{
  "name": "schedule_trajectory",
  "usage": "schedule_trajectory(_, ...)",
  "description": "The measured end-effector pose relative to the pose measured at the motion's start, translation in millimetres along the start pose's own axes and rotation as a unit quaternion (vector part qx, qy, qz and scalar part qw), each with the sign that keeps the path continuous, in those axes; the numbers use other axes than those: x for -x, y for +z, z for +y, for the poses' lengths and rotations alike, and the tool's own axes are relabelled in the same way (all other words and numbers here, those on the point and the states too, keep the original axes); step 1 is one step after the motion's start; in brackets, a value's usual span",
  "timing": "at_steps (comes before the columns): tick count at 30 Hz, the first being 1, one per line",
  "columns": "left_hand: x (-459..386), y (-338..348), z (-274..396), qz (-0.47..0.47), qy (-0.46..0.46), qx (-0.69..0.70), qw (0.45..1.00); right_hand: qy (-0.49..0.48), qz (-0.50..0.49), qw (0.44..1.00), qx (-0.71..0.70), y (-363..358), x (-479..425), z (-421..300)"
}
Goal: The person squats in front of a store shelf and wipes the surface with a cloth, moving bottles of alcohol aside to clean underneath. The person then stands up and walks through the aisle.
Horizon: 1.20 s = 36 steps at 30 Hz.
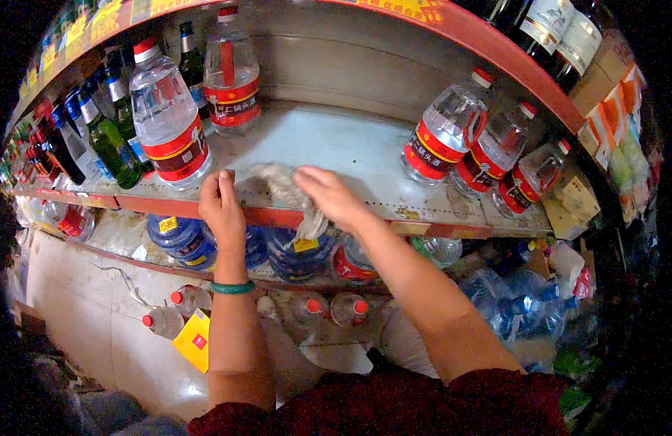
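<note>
My right hand (328,197) holds a crumpled grey cloth (284,185) against the front part of a pale shelf board (319,136). One end of the cloth hangs over the red front edge. By that edge, my left hand (221,204) is curled with its thumb up, and I see nothing in it; a green bangle (232,287) circles the wrist. Just behind it stands a large clear plastic liquor jug (170,117) with a red label and red-and-white cap. A similar jug (232,82) stands farther back.
Three more jugs (434,133) line the shelf's right side. Green glass bottles (110,144) crowd the left. Below are large blue bottles (180,240). On the floor stand red-capped bottles (314,313) near a yellow card (194,340). Wrapped bottles (526,305) lie at lower right.
</note>
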<state>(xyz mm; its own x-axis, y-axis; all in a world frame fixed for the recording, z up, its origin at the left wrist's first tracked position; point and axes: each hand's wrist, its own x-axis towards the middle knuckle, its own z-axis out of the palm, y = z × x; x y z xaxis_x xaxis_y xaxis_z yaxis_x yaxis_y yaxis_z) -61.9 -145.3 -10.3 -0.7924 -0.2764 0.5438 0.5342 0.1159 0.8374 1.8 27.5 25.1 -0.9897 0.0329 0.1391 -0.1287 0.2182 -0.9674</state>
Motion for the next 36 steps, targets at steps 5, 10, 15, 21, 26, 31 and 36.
schedule_trajectory(5,-0.1,-6.6,1.4,-0.01,-0.029,-0.003,1.0,-0.007,0.113,0.993,-0.033,-57.2,12.4,-3.5)
schedule_trajectory(10,-2.2,-8.0,-1.9,0.01,-0.038,0.049,0.998,0.034,0.042,0.92,0.389,-81.3,17.1,-2.3)
schedule_trajectory(15,-3.4,-5.9,3.4,0.017,-0.073,0.05,0.996,-0.045,-0.031,0.901,0.431,-19.0,11.9,-6.7)
schedule_trajectory(21,-3.6,-7.1,13.8,0.008,-0.05,0.013,0.999,-0.142,-0.091,0.934,0.316,53.1,-26.8,-11.1)
schedule_trajectory(26,-10.0,-24.5,11.2,0.037,-0.075,0.081,0.993,-0.066,-0.069,0.995,0.021,70.8,-15.0,-17.0)
schedule_trajectory(31,-13.4,-29.3,18.8,0.03,-0.096,0.175,0.979,0.013,0.018,0.969,-0.246,48.1,6.3,-14.8)
schedule_trajectory(36,-5.3,-33.6,32.9,-0.015,-0.12,0.197,0.973,0.08,-0.007,0.88,-0.469,34.5,34.8,-31.3)
